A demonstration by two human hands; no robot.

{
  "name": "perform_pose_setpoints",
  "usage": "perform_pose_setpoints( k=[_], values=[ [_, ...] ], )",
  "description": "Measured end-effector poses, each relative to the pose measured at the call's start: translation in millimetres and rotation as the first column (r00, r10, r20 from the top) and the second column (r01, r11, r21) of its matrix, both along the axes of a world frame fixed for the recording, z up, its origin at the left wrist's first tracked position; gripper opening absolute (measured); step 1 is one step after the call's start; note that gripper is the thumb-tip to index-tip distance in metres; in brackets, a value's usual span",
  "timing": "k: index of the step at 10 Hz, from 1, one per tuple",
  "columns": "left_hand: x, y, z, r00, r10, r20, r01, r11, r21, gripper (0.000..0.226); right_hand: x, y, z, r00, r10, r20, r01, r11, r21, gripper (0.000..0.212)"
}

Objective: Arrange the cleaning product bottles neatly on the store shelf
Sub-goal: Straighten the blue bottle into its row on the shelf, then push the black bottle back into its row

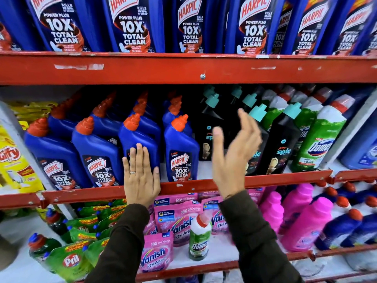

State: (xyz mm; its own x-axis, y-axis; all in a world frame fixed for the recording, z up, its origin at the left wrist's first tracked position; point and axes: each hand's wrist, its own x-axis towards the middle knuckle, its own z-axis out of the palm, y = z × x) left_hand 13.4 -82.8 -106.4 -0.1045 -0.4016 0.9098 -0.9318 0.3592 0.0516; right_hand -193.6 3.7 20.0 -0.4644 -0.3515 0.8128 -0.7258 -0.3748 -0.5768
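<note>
Blue Harpic bottles with orange caps stand in rows on the middle shelf. My left hand [141, 176] lies flat, fingers together, against the front of the third blue Harpic bottle [138, 137], covering its label. A fourth blue Harpic bottle [180, 150] stands just to its right. My right hand [234, 154] is raised, open and edge-on, in front of the black Spic bottles [282, 146] with teal caps; it holds nothing. It is slightly blurred. Green and white Domex bottles [322, 137] stand to the right of the black ones.
The red shelf rail [91, 194] runs below the bottles. Large Harpic bottles [130, 27] fill the shelf above. Below are pink Vanish pouches [176, 219], a lone Domex bottle [200, 237], pink bottles [306, 223] and green Pril packs [69, 260]. Yellow packs [14, 160] sit at left.
</note>
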Motion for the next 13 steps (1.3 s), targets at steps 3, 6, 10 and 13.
perform_pose_setpoints(
  k=[3, 6, 10, 13],
  values=[
    [0, -1, 0, 1.0, -0.008, -0.003, 0.008, 1.0, 0.007, 0.078, -151, -7, 18, 0.939, -0.22, 0.264, 0.157, 0.958, 0.24, 0.07],
    [0, -1, -1, 1.0, -0.017, -0.005, 0.017, 1.0, 0.022, 0.078, -173, -12, 16, 0.985, -0.107, 0.138, 0.055, 0.939, 0.338, 0.065],
    [2, -2, -1, 1.0, -0.02, 0.009, 0.02, 1.0, 0.004, 0.078, -154, 37, 39, 0.964, -0.249, 0.088, 0.222, 0.944, 0.243, 0.069],
    [2, -1, -1, 1.0, -0.028, -0.002, 0.028, 1.0, 0.007, 0.078, -101, 67, 60, 0.997, -0.069, 0.044, 0.052, 0.95, 0.309, 0.059]
  ],
)
